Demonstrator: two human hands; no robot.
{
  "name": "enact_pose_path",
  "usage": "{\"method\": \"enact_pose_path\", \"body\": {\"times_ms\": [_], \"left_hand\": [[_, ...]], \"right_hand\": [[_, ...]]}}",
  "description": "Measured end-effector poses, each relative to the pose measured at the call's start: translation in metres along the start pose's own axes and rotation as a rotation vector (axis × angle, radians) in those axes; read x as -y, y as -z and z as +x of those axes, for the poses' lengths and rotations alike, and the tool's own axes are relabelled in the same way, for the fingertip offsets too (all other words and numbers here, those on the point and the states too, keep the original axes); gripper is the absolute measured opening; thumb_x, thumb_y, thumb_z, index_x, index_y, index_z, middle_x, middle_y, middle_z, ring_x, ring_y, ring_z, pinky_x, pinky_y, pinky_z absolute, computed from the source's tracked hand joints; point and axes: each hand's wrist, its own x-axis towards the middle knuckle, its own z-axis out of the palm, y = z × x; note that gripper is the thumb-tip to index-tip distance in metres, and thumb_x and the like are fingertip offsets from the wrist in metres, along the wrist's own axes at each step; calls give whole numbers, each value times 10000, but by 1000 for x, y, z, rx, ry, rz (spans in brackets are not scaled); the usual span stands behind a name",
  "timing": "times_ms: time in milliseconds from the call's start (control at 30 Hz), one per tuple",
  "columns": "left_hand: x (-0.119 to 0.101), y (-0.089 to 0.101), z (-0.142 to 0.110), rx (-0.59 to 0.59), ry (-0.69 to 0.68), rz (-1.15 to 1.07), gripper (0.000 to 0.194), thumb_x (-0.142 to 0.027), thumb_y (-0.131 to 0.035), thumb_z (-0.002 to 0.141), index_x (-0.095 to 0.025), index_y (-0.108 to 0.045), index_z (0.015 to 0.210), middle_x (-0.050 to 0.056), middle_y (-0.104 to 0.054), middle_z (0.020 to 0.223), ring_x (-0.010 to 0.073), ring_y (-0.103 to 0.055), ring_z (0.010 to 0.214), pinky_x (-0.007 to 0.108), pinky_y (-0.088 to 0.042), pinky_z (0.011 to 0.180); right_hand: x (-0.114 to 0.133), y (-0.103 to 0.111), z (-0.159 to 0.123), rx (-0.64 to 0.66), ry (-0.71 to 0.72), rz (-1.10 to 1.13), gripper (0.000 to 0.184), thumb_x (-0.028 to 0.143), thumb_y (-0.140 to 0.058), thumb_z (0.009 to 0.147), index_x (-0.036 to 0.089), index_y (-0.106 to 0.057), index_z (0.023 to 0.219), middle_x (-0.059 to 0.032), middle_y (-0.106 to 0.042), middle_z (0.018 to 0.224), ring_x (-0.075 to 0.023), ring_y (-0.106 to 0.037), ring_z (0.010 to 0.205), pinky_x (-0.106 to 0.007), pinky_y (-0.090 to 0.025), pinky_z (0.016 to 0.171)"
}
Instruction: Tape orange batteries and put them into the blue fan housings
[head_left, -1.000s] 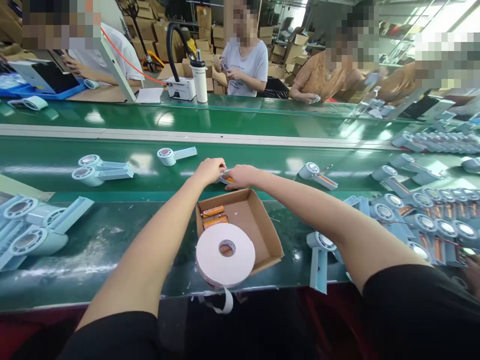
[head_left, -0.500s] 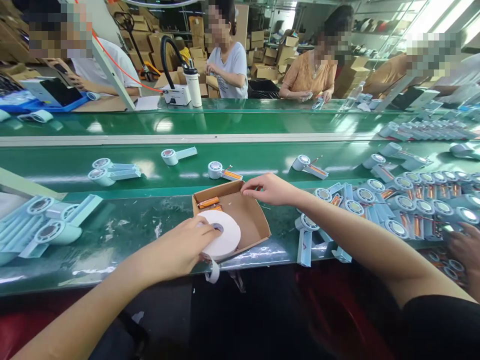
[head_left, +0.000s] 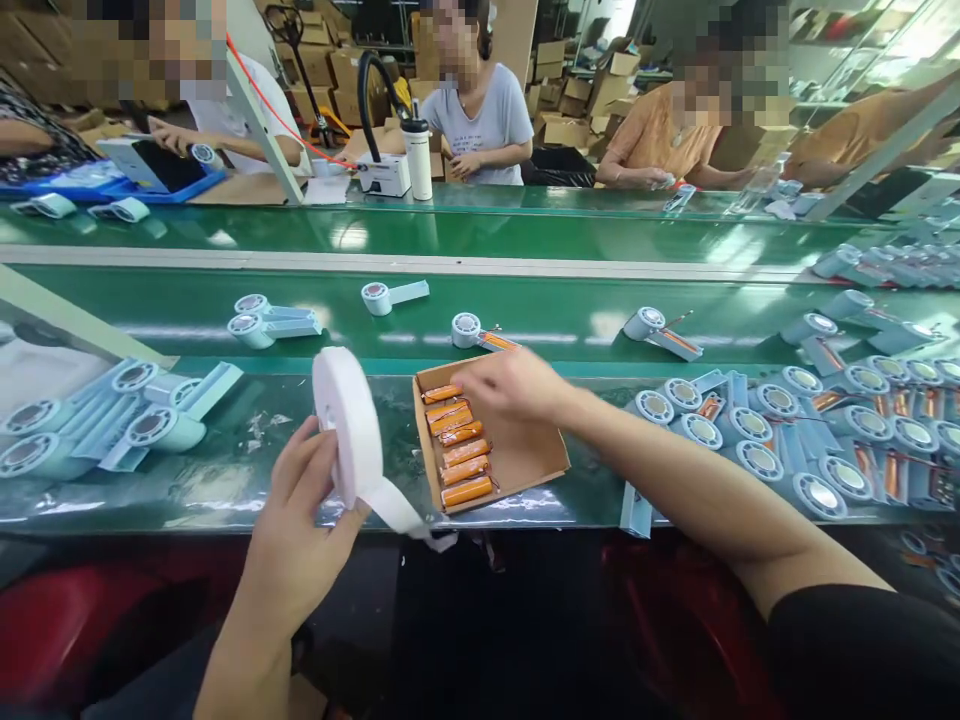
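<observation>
A roll of white tape [head_left: 351, 425] is held upright in my left hand [head_left: 304, 510], fingers behind it and thumb near its lower edge. Its loose tail hangs right, past the front corner of a shallow cardboard box [head_left: 529, 465]. Along the box's left side lies a row of several orange batteries [head_left: 465, 468] with thin wires. My right hand [head_left: 514, 385] reaches over the box's back edge, its fingers drawn together at the right end of the backmost battery [head_left: 441, 393]. The fingertips are partly hidden.
Light-blue fan housings lie piled at the left [head_left: 161, 425] and crowded at the right [head_left: 750, 425]. A few more housings [head_left: 465, 328] sit on the green belt [head_left: 360, 345]. Co-workers sit across the belt, near a white tumbler [head_left: 417, 160].
My left hand has lifted the tape roll out of the box and tilted it upright to the left, uncovering the batteries. My right hand has moved to the backmost battery. The view has shifted.
</observation>
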Motion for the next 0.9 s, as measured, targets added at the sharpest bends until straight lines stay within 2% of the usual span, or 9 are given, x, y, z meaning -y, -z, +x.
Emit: {"method": "enact_pose_path", "body": {"times_ms": [67, 133, 233, 367, 500, 633, 767, 833, 900], "left_hand": [[3, -4, -9, -21, 150, -64, 563, -312, -685, 983, -354, -539, 1525, 87, -521, 1579, 332, -589, 1432, 369, -686, 984], [7, -9, -18, -39, 233, -111, 533, -313, -694, 977, -340, -572, 1495, 89, -533, 1573, 330, -597, 1426, 371, -687, 982], [17, -17, -29, -76, 284, -105, 466, -296, -688, 975, -332, -633, 1436, 88, -574, 1531, 327, -599, 1424, 374, -689, 975], [22, -26, -37, -94, 362, -109, 442, -329, -727, 947, -310, -671, 1385, 93, -627, 1455, 302, -659, 1336, 350, -693, 943], [14, -41, -29, -141, 418, -273, 524, -403, -769, 902, -276, -652, 1397, 119, -632, 1392, 279, -730, 1170, 309, -692, 819], [5, -46, -23, -126, 372, -303, 493, -345, -766, 897, -268, -679, 1376, 131, -564, 1496, 304, -684, 1273, 311, -678, 865], [0, -38, -26, -142, 208, -252, 424, -257, -743, 922, -274, -679, 1342, 108, -615, 1409, 301, -676, 1272, 362, -673, 896], [-5, -35, -24, -178, 53, -145, 516, -202, -754, 916, -291, -625, 1407, 105, -644, 1338, 337, -611, 1355, 465, -628, 1018], [-13, -32, -21, -239, -101, 10, 644, -135, -785, 881, -304, -568, 1464, 104, -671, 1260, 369, -537, 1421, 552, -552, 1109]], "right_hand": [[-33, 8, 28, -126, -243, -118, 303, 317, -545, 1063, 171, -802, 1128, -99, -808, 1063, -221, -708, 952, -300, -499, 829], [-68, 18, 54, -68, -405, -155, 290, 288, -599, 1032, 140, -784, 1198, -138, -798, 1179, -237, -713, 1005, -300, -506, 824], [-105, 21, 73, 31, -450, -176, 240, 281, -643, 1019, 128, -799, 1118, -132, -807, 1155, -226, -722, 977, -279, -495, 779], [-118, 7, 74, 63, -481, -222, 208, 282, -637, 1036, 136, -776, 1086, -129, -798, 1130, -222, -704, 965, -277, -467, 769], [-123, 7, 71, 71, -500, -255, 182, 268, -630, 1044, 130, -746, 1075, -156, -773, 1137, -230, -666, 965, -298, -444, 774], [-133, 16, 51, 75, -512, -145, 138, 267, -717, 990, 163, -733, 1079, -86, -764, 977, -187, -628, 794, -284, -434, 692], [-135, 24, 28, -80, -583, -28, 153, 182, -738, 950, 118, -729, 1088, -2, -656, 727, -139, -524, 643, -280, -394, 633], [-121, 29, 24, -155, -578, -42, 227, 160, -762, 921, 57, -717, 1117, -1, -629, 734, -127, -494, 649, -286, -379, 646], [-91, 33, 18, -237, -526, -60, 268, 171, -766, 920, 48, -708, 1152, -17, -640, 809, -126, -496, 702, -286, -378, 679]]}}
